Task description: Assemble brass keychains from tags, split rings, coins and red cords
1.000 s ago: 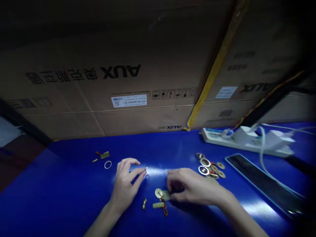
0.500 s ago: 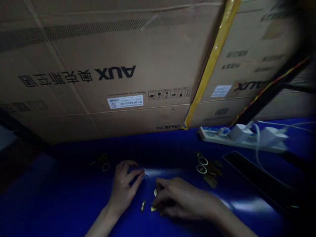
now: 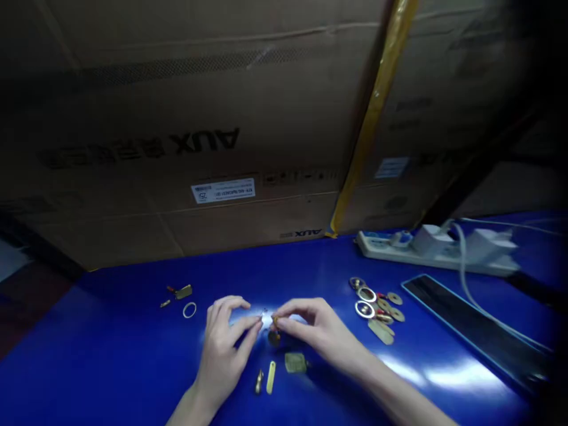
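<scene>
"What did we have between our hands?"

"A small brass charm (image 3: 275, 320), held just above the blue table (image 3: 110, 361), with a round brass coin (image 3: 274, 338) close under it. We could not tell whether the two were joined."

"And the grip?"

"Our right hand (image 3: 322, 334) was pressed together, thumb and forefinger pinching the charm. Our left hand (image 3: 222, 340) stood just beside it, its fingers curved and apart. We could not tell whether its fingertips (image 3: 257, 319) touched the charm."

"What step did we judge that to be?"

"Fine work on one small piece, held up between both hands. The next move called for a steady pinch and careful left fingers, since a slip could have dropped the charm among the loose parts."

"What lay nearest?"

"A brass tag (image 3: 295, 362), a brass bar (image 3: 270, 377) and a small bullet-shaped brass piece (image 3: 259, 381) lay just below our hands. Further left were a second tag (image 3: 183, 291) and a brass ring (image 3: 189, 310). To the right lay a cluster of rings and coins (image 3: 364, 309), and beyond it a power strip (image 3: 377, 244)."
</scene>
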Demonstrator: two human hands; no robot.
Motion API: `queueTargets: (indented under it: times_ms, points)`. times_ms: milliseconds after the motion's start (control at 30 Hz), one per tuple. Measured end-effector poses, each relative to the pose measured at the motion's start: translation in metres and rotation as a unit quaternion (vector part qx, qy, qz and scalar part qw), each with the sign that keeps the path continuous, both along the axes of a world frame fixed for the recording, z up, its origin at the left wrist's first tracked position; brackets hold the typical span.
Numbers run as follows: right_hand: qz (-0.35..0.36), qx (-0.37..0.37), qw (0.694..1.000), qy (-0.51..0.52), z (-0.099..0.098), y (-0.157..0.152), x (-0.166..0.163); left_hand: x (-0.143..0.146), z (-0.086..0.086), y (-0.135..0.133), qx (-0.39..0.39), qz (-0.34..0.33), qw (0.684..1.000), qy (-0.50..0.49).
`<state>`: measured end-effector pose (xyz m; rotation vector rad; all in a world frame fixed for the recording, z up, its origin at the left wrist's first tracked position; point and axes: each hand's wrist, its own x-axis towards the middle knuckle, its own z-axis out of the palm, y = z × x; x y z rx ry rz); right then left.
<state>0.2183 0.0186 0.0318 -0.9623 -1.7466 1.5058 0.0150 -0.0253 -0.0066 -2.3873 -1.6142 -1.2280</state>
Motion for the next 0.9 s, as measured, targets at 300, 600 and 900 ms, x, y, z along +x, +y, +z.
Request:
queueTargets:
  times_ms: [300, 600, 900]
  points:
    - [-0.075, 0.115, 0.990, -0.028, -0.011, -0.004, -0.008, 0.007, 0.000, -0.005, 0.049, 0.002, 0.998, 0.035]
    - [-0.101, 0.395, 0.906, -0.112, -0.039, -0.006, -0.014, 0.006, -0.006, 0.000, -0.041, -0.038, 0.997, 0.046]
    - [-0.089, 0.455, 0.868, -0.176, -0.039, -0.010, -0.015, 0.007, -0.010, 0.002, -0.106, -0.065, 0.992, 0.001]
